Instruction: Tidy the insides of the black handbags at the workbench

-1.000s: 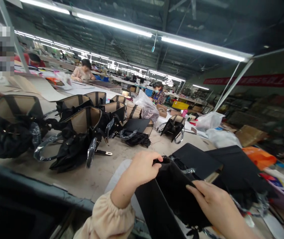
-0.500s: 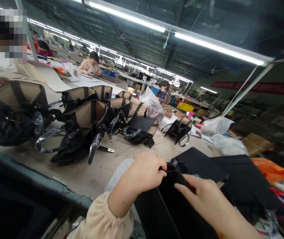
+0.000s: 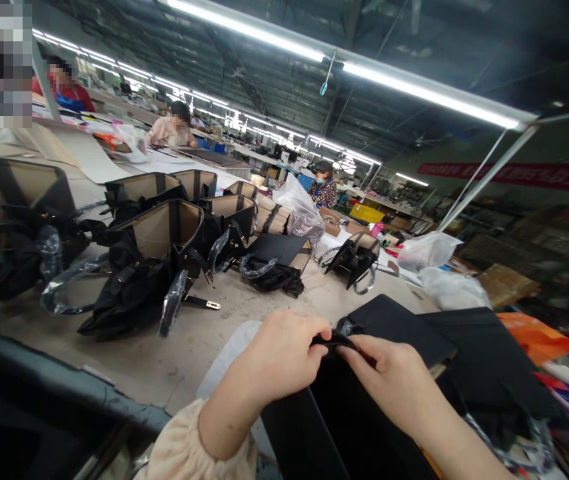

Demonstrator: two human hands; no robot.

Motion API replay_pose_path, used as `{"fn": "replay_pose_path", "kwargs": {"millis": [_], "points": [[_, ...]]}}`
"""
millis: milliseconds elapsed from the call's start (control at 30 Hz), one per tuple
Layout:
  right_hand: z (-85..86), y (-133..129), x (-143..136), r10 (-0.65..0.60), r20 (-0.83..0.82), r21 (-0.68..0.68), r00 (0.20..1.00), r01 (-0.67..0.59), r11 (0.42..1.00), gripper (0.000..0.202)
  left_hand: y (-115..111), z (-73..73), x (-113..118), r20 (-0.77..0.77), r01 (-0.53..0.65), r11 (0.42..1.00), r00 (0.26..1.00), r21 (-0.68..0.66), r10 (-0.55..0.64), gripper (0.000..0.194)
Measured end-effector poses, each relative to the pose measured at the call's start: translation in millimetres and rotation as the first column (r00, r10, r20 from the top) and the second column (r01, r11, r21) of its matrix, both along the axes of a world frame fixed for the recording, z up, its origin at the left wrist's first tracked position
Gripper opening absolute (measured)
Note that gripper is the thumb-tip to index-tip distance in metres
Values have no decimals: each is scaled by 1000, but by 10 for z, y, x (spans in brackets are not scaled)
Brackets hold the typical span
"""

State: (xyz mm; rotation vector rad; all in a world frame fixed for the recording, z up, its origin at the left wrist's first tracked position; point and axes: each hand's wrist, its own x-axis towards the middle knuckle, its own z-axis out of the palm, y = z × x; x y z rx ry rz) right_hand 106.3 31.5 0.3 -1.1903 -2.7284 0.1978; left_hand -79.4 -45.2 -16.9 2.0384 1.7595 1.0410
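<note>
A black bag stands low in the view, between my forearms. My left hand pinches its dark upper edge between thumb and fingers. Close beside it, my right hand grips the same edge with thumb and fingertips. The edge bends between the two hands, and the inside of the bag is too dark to make out. Just behind my right hand lies a flat black bag, with another black piece to its right.
Several black bags with tan linings, one of them here, stand on the table at the left and centre. Clear plastic bags and an orange bag are at the right. People work farther back.
My right hand has moved left and closer to my left hand, and the bag's edge between them is now pinched closer together. The view has shifted slightly.
</note>
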Motion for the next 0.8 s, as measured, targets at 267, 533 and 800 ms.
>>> {"fn": "replay_pose_path", "kwargs": {"millis": [267,533,800], "points": [[-48,-18,-21,22,57,193,998,-33,981,30,-27,14,-27,26,-11,999,1000,-30,12,18],[-64,-32,-44,-22,123,291,992,-14,957,36,-64,-31,-42,8,-33,998,999,-61,33,32],[-121,-17,-85,9,84,381,996,-41,923,32,-65,-42,-70,56,19,998,998,-61,-16,37]]}}
